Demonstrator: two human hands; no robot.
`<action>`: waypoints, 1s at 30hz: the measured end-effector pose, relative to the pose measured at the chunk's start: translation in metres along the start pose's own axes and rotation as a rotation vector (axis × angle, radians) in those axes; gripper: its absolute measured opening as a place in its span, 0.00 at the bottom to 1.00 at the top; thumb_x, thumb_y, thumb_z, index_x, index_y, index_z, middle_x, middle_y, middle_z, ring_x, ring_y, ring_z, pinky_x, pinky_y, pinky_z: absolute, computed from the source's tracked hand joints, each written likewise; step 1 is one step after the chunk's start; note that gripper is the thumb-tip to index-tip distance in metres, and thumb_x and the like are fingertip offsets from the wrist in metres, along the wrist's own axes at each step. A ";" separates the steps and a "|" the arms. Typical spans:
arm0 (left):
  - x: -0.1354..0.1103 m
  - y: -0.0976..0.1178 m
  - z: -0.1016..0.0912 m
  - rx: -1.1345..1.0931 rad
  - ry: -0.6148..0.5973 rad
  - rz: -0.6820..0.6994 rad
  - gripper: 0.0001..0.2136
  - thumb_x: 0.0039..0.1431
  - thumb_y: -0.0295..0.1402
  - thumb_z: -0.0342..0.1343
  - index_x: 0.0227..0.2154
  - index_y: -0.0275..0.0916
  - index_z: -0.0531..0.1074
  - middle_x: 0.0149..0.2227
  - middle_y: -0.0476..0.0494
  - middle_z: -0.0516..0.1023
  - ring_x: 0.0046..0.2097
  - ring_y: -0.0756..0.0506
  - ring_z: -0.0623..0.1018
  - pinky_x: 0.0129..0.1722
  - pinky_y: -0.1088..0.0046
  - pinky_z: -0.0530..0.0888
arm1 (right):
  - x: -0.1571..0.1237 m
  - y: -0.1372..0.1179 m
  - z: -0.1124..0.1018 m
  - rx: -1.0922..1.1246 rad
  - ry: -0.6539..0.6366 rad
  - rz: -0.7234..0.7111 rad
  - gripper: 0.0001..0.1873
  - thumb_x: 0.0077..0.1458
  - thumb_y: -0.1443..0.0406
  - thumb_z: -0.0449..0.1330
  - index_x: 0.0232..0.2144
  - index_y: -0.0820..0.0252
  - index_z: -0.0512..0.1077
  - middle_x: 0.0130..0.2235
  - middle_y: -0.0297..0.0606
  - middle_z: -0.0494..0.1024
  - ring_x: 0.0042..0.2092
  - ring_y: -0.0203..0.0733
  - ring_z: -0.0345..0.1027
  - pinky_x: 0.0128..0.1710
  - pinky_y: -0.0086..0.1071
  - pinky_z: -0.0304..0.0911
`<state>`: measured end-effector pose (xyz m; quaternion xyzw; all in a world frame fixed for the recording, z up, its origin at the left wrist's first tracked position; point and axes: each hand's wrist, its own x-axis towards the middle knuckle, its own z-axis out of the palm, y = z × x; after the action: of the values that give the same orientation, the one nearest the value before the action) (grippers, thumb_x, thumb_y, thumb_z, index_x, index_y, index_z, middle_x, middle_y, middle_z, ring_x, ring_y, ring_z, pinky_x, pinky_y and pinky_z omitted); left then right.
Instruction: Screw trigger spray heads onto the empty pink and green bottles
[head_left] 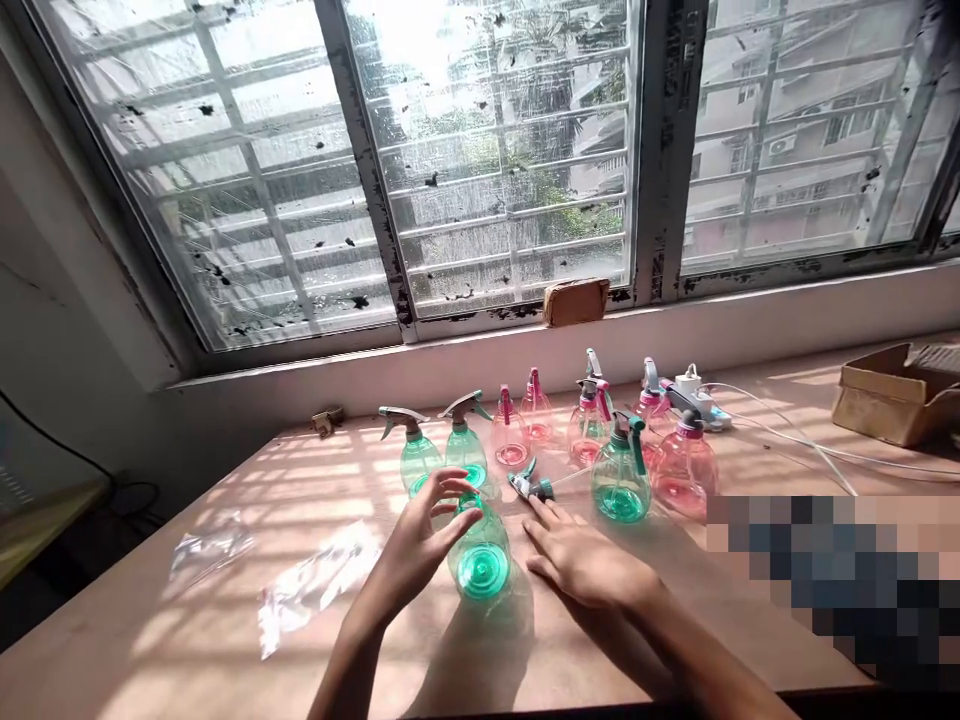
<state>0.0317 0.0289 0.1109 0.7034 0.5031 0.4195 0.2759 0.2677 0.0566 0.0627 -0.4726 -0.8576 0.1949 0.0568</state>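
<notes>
A green see-through spray bottle [482,570] without its spray head stands upright at the table's front. My left hand [431,525] is curved beside its neck, thumb and fingers apart; I cannot tell whether they touch it. Palm down, my right hand [581,560] stretches its fingers toward a loose grey and green spray head [531,486], which lies on the table just beyond the fingertips. Behind the left hand stand two green spray bottles with heads on, a left one [420,460] and a right one [466,445]. Another green spray bottle [621,480] stands right of the loose head.
Several pink spray bottles [686,470] stand toward the back. Clear plastic bags [319,575] lie at left. White cables run from a power strip [709,412] past a cardboard box [877,400]. A brown block [576,303] rests on the windowsill. A pixelated area covers the right front.
</notes>
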 end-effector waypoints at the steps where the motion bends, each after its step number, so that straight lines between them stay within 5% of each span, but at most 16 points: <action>1: -0.001 0.000 -0.001 0.014 -0.011 0.001 0.20 0.65 0.46 0.63 0.55 0.45 0.72 0.54 0.39 0.84 0.58 0.35 0.83 0.63 0.51 0.77 | -0.002 0.000 0.000 0.003 0.014 -0.030 0.33 0.69 0.62 0.59 0.72 0.70 0.67 0.79 0.59 0.54 0.79 0.67 0.46 0.75 0.53 0.52; 3: -0.007 0.000 -0.007 0.048 -0.049 -0.022 0.28 0.63 0.47 0.67 0.62 0.46 0.70 0.61 0.35 0.81 0.65 0.32 0.78 0.67 0.46 0.73 | -0.005 -0.003 -0.002 0.010 0.059 -0.087 0.32 0.66 0.65 0.61 0.70 0.66 0.69 0.74 0.58 0.66 0.74 0.65 0.58 0.72 0.52 0.57; 7: -0.018 -0.005 -0.019 0.186 -0.282 -0.193 0.48 0.50 0.49 0.76 0.72 0.46 0.64 0.78 0.30 0.59 0.78 0.26 0.60 0.74 0.42 0.62 | -0.008 -0.009 -0.003 0.016 0.152 -0.130 0.29 0.63 0.74 0.55 0.65 0.64 0.74 0.64 0.54 0.79 0.65 0.62 0.71 0.65 0.48 0.65; 13: -0.022 -0.014 -0.020 0.246 -0.326 -0.183 0.40 0.57 0.50 0.72 0.71 0.48 0.68 0.77 0.36 0.63 0.77 0.26 0.61 0.75 0.45 0.61 | -0.006 -0.008 0.002 0.007 0.160 -0.070 0.19 0.64 0.68 0.63 0.57 0.60 0.79 0.54 0.51 0.86 0.57 0.62 0.78 0.55 0.43 0.68; 19: -0.030 -0.004 -0.032 0.306 -0.377 -0.209 0.46 0.57 0.49 0.72 0.75 0.45 0.61 0.78 0.33 0.59 0.78 0.24 0.58 0.75 0.44 0.61 | -0.004 -0.014 0.001 -0.013 0.166 0.073 0.14 0.62 0.61 0.70 0.44 0.67 0.83 0.49 0.57 0.86 0.51 0.66 0.80 0.48 0.43 0.68; 24: -0.031 0.013 -0.043 0.375 -0.403 -0.188 0.44 0.62 0.48 0.67 0.76 0.41 0.56 0.80 0.34 0.54 0.79 0.29 0.56 0.77 0.52 0.59 | -0.022 -0.020 -0.020 0.053 0.158 -0.053 0.12 0.62 0.55 0.70 0.35 0.58 0.81 0.39 0.40 0.84 0.42 0.51 0.78 0.40 0.36 0.65; 27: -0.033 0.017 -0.049 0.375 -0.373 -0.090 0.40 0.62 0.42 0.66 0.74 0.44 0.57 0.80 0.35 0.55 0.79 0.29 0.55 0.76 0.53 0.60 | -0.044 -0.012 -0.039 0.190 0.302 -0.175 0.12 0.69 0.53 0.62 0.44 0.54 0.78 0.44 0.38 0.80 0.43 0.46 0.74 0.43 0.36 0.66; 30: -0.036 0.017 -0.055 0.389 -0.335 0.035 0.36 0.64 0.37 0.64 0.72 0.51 0.59 0.78 0.40 0.57 0.78 0.31 0.58 0.74 0.54 0.63 | -0.062 0.001 -0.052 0.531 0.592 -0.270 0.10 0.69 0.56 0.62 0.48 0.52 0.76 0.42 0.36 0.78 0.38 0.44 0.71 0.39 0.36 0.67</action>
<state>-0.0130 -0.0123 0.1405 0.8115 0.5094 0.1973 0.2077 0.3175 0.0199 0.1151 -0.3606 -0.7783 0.2558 0.4459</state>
